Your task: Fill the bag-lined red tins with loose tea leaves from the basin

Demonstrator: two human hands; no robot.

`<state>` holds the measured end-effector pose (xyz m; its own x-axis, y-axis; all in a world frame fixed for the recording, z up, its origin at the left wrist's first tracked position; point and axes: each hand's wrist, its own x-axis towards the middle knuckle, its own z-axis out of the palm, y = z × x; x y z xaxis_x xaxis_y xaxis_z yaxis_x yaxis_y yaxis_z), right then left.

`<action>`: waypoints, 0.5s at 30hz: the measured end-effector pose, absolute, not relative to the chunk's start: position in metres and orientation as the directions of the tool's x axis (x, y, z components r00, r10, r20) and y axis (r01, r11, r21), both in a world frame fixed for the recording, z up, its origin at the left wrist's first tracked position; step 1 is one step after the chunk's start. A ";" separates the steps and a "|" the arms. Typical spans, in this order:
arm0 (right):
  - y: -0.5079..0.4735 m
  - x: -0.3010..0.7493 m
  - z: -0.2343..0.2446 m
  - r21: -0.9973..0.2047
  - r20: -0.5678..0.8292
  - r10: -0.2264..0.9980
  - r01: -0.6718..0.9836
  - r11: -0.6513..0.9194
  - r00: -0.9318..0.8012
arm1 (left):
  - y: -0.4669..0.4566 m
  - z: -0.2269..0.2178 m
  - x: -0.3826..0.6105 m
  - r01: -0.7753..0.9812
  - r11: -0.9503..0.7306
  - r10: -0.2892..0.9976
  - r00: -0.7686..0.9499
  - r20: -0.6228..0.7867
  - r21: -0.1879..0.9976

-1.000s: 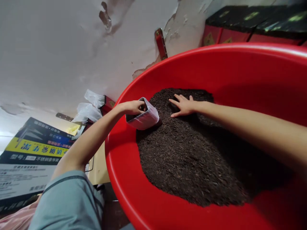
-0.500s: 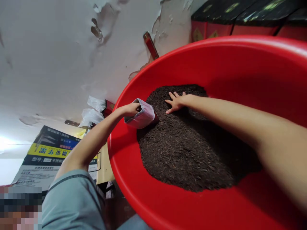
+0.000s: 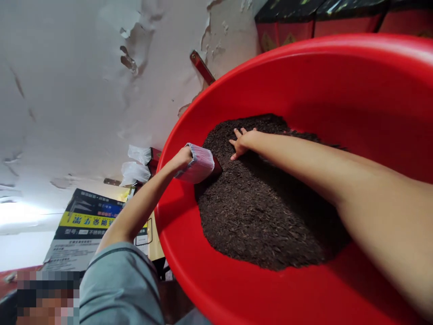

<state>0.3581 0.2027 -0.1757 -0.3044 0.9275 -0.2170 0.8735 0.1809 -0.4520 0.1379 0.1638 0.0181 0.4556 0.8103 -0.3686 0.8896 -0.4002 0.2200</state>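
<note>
Left hand (image 3: 184, 157): placed at the mouth of the rectangular box; fingertips hidden inside, so it cannot be told whether they are clamped.
Rectangular box (image 3: 200, 165): dark red body, wrapped in clear plastic near the mouth; tipped on its side over the left edge of the leaf heap, inside the basin.
Right hand (image 3: 241, 143): laid palm-down on the leaves, fingers spread apart; nothing seen gripped. Some gap is left between it and the box.
Dried tea leaves (image 3: 250, 216): dark, loose, heaped on the basin floor; partly shaded by the right arm.
Red plastic basin (image 3: 294, 293): bare floor seen around the near side of the heap.
Surroundings: peeling wall (image 3: 84, 72) behind; black-topped red boxes (image 3: 294, 30) beyond the far rim; printed carton (image 3: 84, 232) and white plastic bags (image 3: 135, 173) at left, outside the basin.
</note>
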 end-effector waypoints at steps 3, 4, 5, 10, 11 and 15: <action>0.204 0.349 -0.167 -0.420 -0.298 0.922 0.901 0.106 -0.247 | 0.167 0.017 0.141 0.876 -0.439 0.786 0.482 -0.387 0.199; 0.204 0.347 -0.164 -0.416 -0.307 0.921 0.904 0.096 -0.239 | 0.168 0.016 0.142 0.873 -0.446 0.779 0.488 -0.393 0.198; 0.204 0.344 -0.162 -0.418 -0.306 0.923 0.904 0.090 -0.233 | 0.169 0.015 0.142 0.868 -0.457 0.773 0.496 -0.395 0.195; 0.203 0.342 -0.158 -0.440 -0.317 0.926 0.897 0.047 -0.204 | 0.166 0.033 0.130 0.857 -0.482 0.731 0.507 -0.457 0.181; 0.203 0.342 -0.159 -0.455 -0.322 0.926 0.890 0.031 -0.197 | 0.165 0.041 0.126 0.864 -0.467 0.716 0.494 -0.493 0.188; 0.207 0.342 -0.168 -0.477 -0.293 0.940 0.879 0.018 -0.178 | 0.163 0.068 0.115 0.865 -0.503 0.713 0.420 -0.561 0.008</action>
